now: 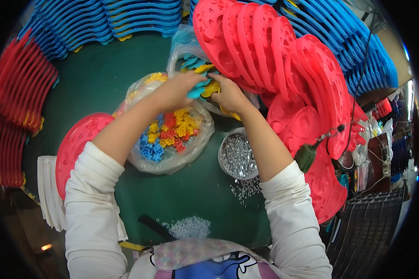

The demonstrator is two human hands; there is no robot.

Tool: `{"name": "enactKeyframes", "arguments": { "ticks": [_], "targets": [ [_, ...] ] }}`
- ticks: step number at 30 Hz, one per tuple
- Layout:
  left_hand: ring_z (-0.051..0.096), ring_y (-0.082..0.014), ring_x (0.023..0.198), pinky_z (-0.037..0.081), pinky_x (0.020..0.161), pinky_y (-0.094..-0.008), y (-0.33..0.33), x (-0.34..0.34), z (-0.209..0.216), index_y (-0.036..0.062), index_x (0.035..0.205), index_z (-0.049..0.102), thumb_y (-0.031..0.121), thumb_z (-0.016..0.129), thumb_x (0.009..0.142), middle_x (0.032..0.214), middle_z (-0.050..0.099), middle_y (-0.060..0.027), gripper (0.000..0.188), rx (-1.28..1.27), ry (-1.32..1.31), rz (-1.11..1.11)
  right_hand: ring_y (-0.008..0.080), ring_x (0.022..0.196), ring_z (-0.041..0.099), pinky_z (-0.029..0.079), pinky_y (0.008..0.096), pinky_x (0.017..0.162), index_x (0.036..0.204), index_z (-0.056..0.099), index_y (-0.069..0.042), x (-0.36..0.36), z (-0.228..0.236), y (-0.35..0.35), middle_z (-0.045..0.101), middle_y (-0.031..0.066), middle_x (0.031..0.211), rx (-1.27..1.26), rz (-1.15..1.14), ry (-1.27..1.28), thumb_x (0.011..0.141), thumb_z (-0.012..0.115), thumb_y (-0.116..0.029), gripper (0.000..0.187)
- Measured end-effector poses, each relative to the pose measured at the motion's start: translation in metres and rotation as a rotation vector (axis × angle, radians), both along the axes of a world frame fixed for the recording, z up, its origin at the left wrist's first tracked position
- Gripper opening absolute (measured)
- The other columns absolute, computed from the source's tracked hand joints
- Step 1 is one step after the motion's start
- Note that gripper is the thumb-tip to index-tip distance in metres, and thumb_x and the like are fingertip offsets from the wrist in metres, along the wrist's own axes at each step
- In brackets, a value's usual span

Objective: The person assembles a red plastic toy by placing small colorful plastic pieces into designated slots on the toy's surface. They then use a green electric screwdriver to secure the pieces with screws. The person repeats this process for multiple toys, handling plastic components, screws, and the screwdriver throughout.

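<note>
Workshop: stacked blue panels [142, 17], tub [220, 162] of small parts.

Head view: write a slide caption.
Left hand and right hand among turquoise and yellow plastic pieces at an open clear bag, beside stacked pink panels.

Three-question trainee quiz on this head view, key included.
1. What colours are the plastic pieces between the left hand and right hand? A: red and white; B: teal and yellow; C: black and pink.
2. True or false: the tub of silvery bits stands right of the bag of star-shaped pieces.
3. Fill in: a loose pile of pale bits lies on the dark ____ tabletop.

Key: 1 B; 2 true; 3 green.
</note>
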State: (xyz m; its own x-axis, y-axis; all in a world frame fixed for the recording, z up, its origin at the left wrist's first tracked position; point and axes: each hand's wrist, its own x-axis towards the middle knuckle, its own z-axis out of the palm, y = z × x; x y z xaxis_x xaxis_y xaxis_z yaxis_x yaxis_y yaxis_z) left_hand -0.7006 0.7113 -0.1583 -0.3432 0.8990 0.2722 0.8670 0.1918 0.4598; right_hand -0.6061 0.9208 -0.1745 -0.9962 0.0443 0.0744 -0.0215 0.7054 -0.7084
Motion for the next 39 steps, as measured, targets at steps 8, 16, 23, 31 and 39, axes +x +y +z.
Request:
{"name": "enactKeyframes", "arguments": {
  "ticks": [8,16,23,31,39],
  "targets": [
    [0.051,-0.0402,0.131,0.043,0.112,-0.0449,-0.071,0.079,-0.031,0.0056,0.137,0.054,0.015,0.076,0.086,0.142,0.054,-0.0185,0.057,0.152,0.071,0.181,0.0306,0.129,0.059,0.043,0.0344,0.111,0.142,0.056,-0.004,0.060,-0.005,-0.011,0.063,0.0199,0.133,0.027,-0.215,0.260,0.078,0.065,0.005,0.065],
    [0.069,-0.0360,0.098,0.054,0.086,-0.0441,-0.097,0.096,-0.027,0.0016,0.113,0.068,0.008,0.066,0.094,0.106,0.070,-0.0179,0.020,0.574,0.141,0.530,0.0196,0.114,0.065,0.050,0.0313,0.099,0.132,0.060,0.005,0.122,0.013,-0.082,0.066,0.0128,0.127,-0.605,-0.277,0.351,0.093,0.065,-0.002,0.040],
    [0.067,-0.0327,0.092,0.055,0.077,-0.0384,-0.196,0.243,-0.016,0.0052,0.106,0.072,-0.004,0.072,0.081,0.102,0.070,-0.0118,0.027,0.484,0.386,0.402,0.0163,0.109,0.065,0.053,0.0300,0.095,0.129,0.061,0.004,0.228,-0.004,-0.131,0.066,0.0105,0.123,-0.841,-0.163,0.038,0.096,0.067,-0.008,0.035],
    [0.061,-0.0247,0.088,0.051,0.073,-0.0355,-0.262,0.310,-0.030,0.0057,0.110,0.074,-0.013,0.074,0.075,0.101,0.059,-0.0098,0.040,0.594,0.360,0.774,0.0209,0.108,0.066,0.052,0.0358,0.097,0.121,0.066,0.000,0.199,-0.053,-0.259,0.069,0.0103,0.120,-0.345,0.193,0.259,0.096,0.067,-0.008,0.026],
    [0.065,-0.0310,0.102,0.055,0.088,-0.0425,-0.260,0.354,-0.022,0.0080,0.112,0.072,-0.003,0.078,0.074,0.114,0.062,-0.0096,0.040,0.438,0.531,0.407,0.0178,0.113,0.061,0.051,0.0328,0.095,0.137,0.059,0.001,0.245,0.012,-0.251,0.064,0.0152,0.126,-0.973,0.304,-0.307,0.098,0.072,-0.026,0.050]
  ]
}}
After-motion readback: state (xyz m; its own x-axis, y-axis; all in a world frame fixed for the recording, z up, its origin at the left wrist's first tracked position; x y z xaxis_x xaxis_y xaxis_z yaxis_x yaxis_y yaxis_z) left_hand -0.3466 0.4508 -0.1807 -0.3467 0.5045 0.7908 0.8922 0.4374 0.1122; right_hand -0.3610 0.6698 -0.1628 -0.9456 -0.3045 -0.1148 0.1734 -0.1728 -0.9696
